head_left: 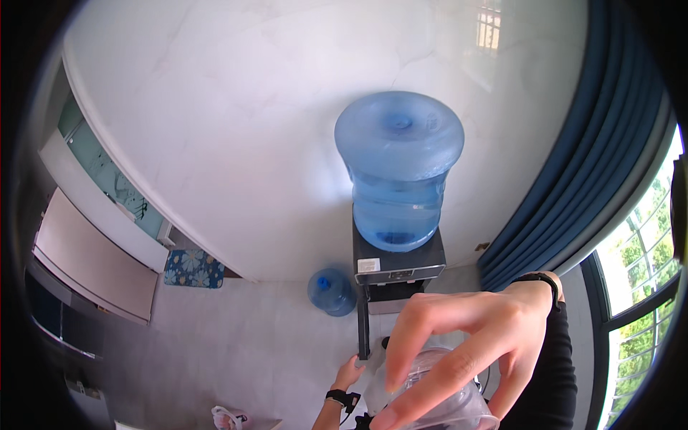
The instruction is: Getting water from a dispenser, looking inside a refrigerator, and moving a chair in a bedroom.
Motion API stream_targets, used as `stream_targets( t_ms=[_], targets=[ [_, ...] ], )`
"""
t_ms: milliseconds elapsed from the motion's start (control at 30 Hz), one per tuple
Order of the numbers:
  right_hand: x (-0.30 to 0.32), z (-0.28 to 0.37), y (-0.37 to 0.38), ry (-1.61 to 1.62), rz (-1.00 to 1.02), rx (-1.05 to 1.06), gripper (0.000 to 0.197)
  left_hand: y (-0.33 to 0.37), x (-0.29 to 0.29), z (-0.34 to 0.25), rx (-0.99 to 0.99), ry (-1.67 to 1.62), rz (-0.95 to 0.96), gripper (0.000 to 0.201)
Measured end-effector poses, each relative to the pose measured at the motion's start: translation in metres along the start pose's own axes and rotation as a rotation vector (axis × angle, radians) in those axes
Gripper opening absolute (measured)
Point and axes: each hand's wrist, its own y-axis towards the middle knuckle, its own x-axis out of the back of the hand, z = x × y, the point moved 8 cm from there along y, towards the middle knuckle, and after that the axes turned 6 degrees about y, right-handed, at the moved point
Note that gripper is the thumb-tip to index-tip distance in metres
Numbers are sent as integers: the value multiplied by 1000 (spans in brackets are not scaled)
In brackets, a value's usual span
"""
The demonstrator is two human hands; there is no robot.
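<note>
Transparent plastic is filling the right hand (469, 337): its curved fingers are holding the container (459, 407) just beneath them — smooth walls could be slipping if pressure is easing. Beyond, the left hand (348, 373) is touching the dark panel (364, 322) — grip unclear.

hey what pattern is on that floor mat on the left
The floor mat is blue with large pale flowers, best seen in the head view.

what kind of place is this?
Probably a home, perhaps a living or dining area: there's a water dispenser topped by a large blue bottle, a long blue curtain beside a window, and a flowered mat.
</note>
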Motion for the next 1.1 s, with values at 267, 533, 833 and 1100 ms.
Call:
stream_targets(
  t_ms=[267,533,833,1100],
  targets=[
    [9,25,17,-181,152,88,53,12,-15,14,73,-67,39,63],
    [7,48,39,-287,243,155,55,23,-22,28,90,-89,16,59],
    [3,53,50,-187,175,-167,62,26,-32,37,11,-84,-93,42],
    [-3,55,45,-272,296,165,45,7,-13,25,84,-349,-88,39]
  ],
)
